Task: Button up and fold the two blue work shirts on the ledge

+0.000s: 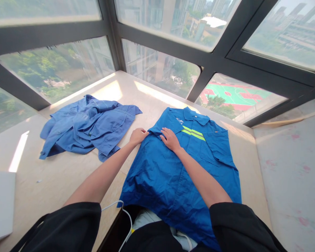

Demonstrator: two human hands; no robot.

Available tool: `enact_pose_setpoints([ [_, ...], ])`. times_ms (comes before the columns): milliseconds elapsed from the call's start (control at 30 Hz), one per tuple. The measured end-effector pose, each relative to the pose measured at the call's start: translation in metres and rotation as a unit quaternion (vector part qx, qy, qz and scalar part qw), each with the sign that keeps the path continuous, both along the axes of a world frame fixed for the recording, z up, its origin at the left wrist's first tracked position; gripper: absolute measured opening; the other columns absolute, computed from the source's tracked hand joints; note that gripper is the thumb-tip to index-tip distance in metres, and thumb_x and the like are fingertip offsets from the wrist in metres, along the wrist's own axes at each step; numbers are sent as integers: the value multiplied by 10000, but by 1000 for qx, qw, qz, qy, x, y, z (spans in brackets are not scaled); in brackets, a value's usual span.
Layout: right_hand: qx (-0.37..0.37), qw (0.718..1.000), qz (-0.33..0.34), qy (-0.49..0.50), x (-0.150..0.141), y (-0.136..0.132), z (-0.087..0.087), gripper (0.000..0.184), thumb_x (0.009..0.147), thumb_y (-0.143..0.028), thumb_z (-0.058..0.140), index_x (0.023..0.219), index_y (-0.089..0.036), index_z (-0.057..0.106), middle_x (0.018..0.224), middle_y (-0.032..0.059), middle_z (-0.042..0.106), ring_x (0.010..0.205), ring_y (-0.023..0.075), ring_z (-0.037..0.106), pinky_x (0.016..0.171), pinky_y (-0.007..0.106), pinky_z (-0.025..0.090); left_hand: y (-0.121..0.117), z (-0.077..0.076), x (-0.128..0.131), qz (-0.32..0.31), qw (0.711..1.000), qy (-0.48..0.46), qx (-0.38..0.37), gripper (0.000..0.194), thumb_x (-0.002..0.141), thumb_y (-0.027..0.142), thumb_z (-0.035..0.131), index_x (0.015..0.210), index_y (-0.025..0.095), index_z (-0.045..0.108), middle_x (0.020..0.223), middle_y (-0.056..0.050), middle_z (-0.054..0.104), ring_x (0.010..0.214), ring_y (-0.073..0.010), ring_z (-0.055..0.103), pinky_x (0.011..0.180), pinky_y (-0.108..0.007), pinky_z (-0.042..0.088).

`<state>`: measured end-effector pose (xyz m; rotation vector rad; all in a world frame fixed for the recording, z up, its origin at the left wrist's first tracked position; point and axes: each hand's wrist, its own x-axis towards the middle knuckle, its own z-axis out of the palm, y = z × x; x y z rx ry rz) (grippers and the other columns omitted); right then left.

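A blue short-sleeved work shirt [162, 175] lies spread out front side up, its collar toward the window. A yellow-and-grey reflective stripe crosses its chest, and a small white print shows beside it. At the edge of its left-lying sleeve, my left hand [139, 135] is closed, with the fingertips pinching the cloth. My right hand [171, 140] rests on the same sleeve near the chest, fingers stretched out and lying on the fabric. The other sleeve lies folded inward over the shirt front. The shirt's lower hem hangs over the near edge, toward my lap.
A crumpled lighter blue garment [86, 126] lies to the left on the pale ledge [73, 175]. Dark-framed windows [115, 45] enclose the far side. A white flat object [1, 204] is at the left edge, and a white cable [127, 213] hangs near my lap.
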<state>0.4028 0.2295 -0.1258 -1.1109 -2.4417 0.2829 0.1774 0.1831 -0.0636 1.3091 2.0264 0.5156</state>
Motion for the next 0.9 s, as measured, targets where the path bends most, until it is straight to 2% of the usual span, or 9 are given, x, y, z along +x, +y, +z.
enact_pose_setpoints([
  [100,5,1000,-4,19,0,0,0,413,1004,-365,410,1274,-145,631,1387,131,569,1328,251,484,1157,449,347,4,5,5,-35,997,70,9,284,797,417,608,866,179,746,940,-96,733,927,-221,666,767,-254,483],
  [233,14,999,0,34,1,0,-1,415,1009,-368,401,1250,-135,646,1361,138,590,1306,248,506,1144,439,370,6,9,10,-61,992,112,7,331,777,474,617,863,183,752,936,-115,729,914,-255,664,757,-293,485],
  [367,21,998,1,61,2,1,-2,388,1012,-360,404,1199,-151,673,1315,132,625,1259,245,548,1115,433,407,10,11,12,-56,988,144,-19,222,723,328,632,864,204,751,936,-98,730,903,-254,668,749,-301,489],
  [500,44,996,-4,83,3,0,-4,367,1012,-346,413,1148,-148,690,1259,131,659,1212,242,584,1082,410,442,15,14,15,-53,990,129,-33,235,678,264,630,870,208,753,928,-80,734,877,-232,670,729,-280,481],
  [667,48,995,-14,82,3,-1,-2,343,1009,-327,417,1124,-163,696,1232,116,674,1185,238,599,1063,406,456,16,8,14,-32,994,100,27,239,776,301,537,815,183,741,872,-82,734,857,-214,664,721,-269,468],
  [733,46,995,-14,83,2,-1,-1,341,1007,-320,420,1120,-153,695,1228,121,675,1184,240,597,1060,405,455,17,4,11,-29,994,90,50,233,778,311,552,825,177,737,857,-72,734,844,-200,659,723,-259,465],
  [900,36,996,-15,80,2,-1,-1,341,1006,-313,418,1110,-141,694,1218,129,679,1182,244,594,1066,409,443,21,0,4,-96,992,59,55,227,735,356,644,802,167,749,791,-45,725,789,-182,656,683,-238,448],
])
